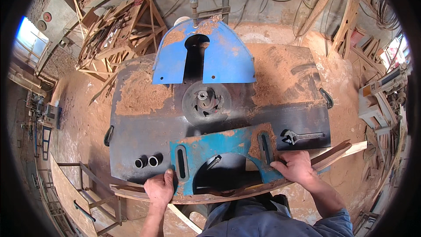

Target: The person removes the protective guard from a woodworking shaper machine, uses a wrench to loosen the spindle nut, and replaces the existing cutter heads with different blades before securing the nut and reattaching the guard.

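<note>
A teal slotted fence plate (228, 142) with a half-round cutout lies at a slant on the near part of a dark steel machine table (144, 136). Curved wooden boards (245, 192) run along its near edge. My left hand (159, 188) is closed on the plate's left end, thumb up. At the right end my right hand (294, 166) grips the same plate, its thumb pointing inward; the undersides of both hands are hidden. Beyond the plate is a round spindle cutter (207, 100) in the table. A blue hood (177, 63) with a keyhole slot stands behind the cutter.
An adjustable wrench (302, 137) lies at the table's right, and two metal rings (148, 161) sit at the left. Sawdust (280, 79) covers the far table. Scrap wood (123, 35) is heaped at the back left. A wooden frame (79, 193) stands near left.
</note>
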